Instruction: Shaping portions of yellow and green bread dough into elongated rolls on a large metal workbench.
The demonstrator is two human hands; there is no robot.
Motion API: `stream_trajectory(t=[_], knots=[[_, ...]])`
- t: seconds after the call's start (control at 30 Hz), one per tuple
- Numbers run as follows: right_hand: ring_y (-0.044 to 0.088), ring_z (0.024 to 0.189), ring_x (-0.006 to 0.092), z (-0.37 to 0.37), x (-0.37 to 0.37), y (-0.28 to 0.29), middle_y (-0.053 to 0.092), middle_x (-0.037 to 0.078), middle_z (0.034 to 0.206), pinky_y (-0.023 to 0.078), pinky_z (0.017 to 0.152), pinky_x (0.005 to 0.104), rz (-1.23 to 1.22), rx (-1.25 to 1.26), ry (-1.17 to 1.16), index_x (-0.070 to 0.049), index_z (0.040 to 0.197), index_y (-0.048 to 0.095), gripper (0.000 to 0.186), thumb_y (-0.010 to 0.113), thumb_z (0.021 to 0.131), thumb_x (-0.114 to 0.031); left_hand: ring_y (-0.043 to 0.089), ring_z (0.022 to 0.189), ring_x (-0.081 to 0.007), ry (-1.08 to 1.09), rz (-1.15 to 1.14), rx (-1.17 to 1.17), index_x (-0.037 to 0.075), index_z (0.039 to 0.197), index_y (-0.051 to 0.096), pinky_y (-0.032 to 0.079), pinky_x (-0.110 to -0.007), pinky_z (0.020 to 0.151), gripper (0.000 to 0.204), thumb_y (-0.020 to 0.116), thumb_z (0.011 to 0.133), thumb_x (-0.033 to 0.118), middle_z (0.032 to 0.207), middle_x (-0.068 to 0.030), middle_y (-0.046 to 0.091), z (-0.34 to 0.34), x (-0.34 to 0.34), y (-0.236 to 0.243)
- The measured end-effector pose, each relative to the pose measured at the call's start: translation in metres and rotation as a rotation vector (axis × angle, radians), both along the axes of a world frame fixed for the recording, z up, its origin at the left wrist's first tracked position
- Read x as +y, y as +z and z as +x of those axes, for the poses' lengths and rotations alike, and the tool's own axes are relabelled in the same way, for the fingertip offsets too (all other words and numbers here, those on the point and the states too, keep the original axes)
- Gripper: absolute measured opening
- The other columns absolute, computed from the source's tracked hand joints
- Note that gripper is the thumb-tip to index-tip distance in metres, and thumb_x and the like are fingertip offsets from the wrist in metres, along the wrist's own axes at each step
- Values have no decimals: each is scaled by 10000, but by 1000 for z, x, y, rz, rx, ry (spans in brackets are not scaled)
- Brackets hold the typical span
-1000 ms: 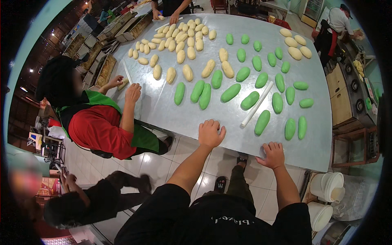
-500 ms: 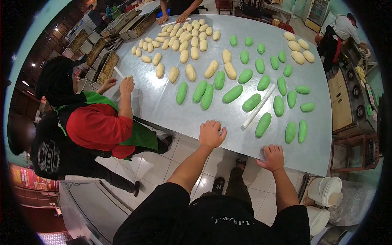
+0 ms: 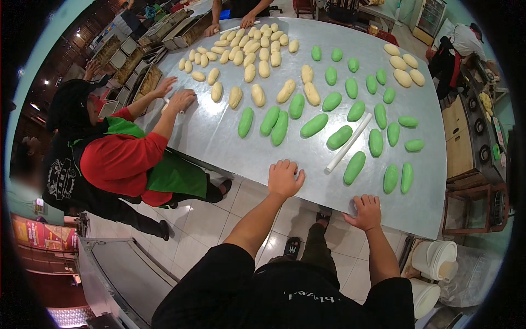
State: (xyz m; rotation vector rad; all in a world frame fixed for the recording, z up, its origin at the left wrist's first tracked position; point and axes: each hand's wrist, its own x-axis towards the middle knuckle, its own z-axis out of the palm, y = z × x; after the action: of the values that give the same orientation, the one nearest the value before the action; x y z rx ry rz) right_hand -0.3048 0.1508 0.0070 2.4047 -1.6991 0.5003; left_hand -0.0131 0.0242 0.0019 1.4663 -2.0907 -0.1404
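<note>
My left hand [image 3: 285,179] rests palm down on the near edge of a metal table [image 3: 241,164], fingers stretched out and holding nothing. Farther right, my right hand [image 3: 366,211] lies on the same edge, its fingers apart with nothing in them. Beyond both hands are several green dough pieces [image 3: 314,125], oblong and smooth. The closest to my right hand is a long green dough piece [image 3: 354,168]. A white rolling pin [image 3: 349,143] lies slantwise among the green pieces, touching neither hand. Several pale yellow dough pieces [image 3: 258,95] are spread over the far left half.
At the left, a person in a red shirt and green apron [image 3: 123,159] works with a rolling pin. Another person's hands [image 3: 248,20] are at the far edge. Rectangular baking tins [image 3: 143,90] stand behind the left side. White buckets [image 3: 435,257] sit below the right corner.
The person in red has leaned over the table, hands now lower on the rolling pin. The person behind has shifted. At the far edge, the other person's hands have moved apart. My hands have stayed put.
</note>
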Motion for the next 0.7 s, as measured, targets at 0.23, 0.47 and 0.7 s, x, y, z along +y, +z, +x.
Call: stream_trajectory(t=[0.23, 0.47, 0.7], knots=[[512, 781, 287, 1, 0, -1, 505, 80, 847, 379, 737, 426, -11, -8, 3, -124, 968, 600, 567, 769, 614, -533, 540, 811, -242, 0, -6, -16, 131, 758, 582, 373, -409, 730, 189, 673, 799, 292, 789, -30, 548, 1, 0, -1], [510, 784, 285, 0, -1, -1, 500, 79, 850, 378, 737, 425, -7, -6, 2, -127, 978, 598, 562, 769, 616, -520, 542, 813, -242, 0, 4, -27, 130, 775, 585, 373, -411, 730, 190, 671, 799, 298, 793, -31, 549, 1, -1, 0], [507, 781, 284, 0, -1, 0, 492, 79, 847, 379, 742, 426, -15, -4, 7, -122, 982, 598, 564, 775, 607, -505, 545, 818, -248, -6, 30, -28, 128, 764, 587, 375, -415, 730, 201, 665, 802, 310, 798, -38, 557, 1, -2, 0]])
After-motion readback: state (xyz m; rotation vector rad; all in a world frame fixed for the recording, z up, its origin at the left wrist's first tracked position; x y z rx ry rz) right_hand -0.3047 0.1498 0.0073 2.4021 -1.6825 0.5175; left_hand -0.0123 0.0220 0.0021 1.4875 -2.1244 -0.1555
